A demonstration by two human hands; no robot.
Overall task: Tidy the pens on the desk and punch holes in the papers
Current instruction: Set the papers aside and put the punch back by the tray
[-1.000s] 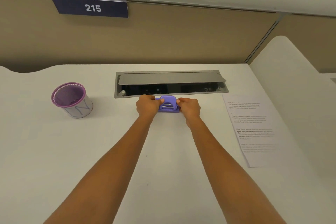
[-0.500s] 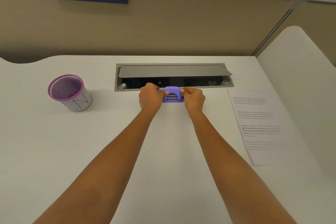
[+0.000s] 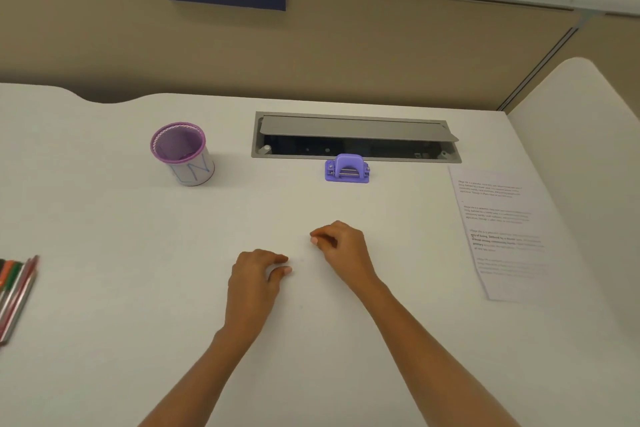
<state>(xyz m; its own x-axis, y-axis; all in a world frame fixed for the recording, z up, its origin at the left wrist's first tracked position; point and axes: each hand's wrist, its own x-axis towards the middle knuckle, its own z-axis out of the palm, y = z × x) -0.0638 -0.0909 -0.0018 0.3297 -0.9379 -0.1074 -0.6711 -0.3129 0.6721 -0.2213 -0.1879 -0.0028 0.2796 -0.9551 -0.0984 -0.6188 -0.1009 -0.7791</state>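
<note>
1. Landmark: the purple hole punch [image 3: 347,169], standing on the white desk [image 3: 104,288] just in front of the open cable tray [image 3: 356,137].
2. Left hand [image 3: 254,282] and right hand [image 3: 341,246] are both nearer the viewer than the punch, well apart from it. Fingers loosely curled, holding nothing, no contact with any task item.
3. Pens [image 3: 15,288] lie loose in a bundle far left of the punch and nearer the viewer, partly cut off by the frame edge. Purple mesh pen cup [image 3: 183,152] stands left of the punch; what it holds cannot be made out.
4. Printed paper [image 3: 498,232] lies flat to the right of the punch, its right edge close to the desk's side panel [image 3: 571,184].
5. Risks, as judged:
   - Punch sits at the tray's lip; a careless nudge could tip it into the opening.
   - A sweeping grab at the pens could roll some off the desk's left edge.
   - The cup looks light; pens dropped in at a slant could topple it.
   - The paper could skew while being slid into the punch, putting the holes off-line.
</note>
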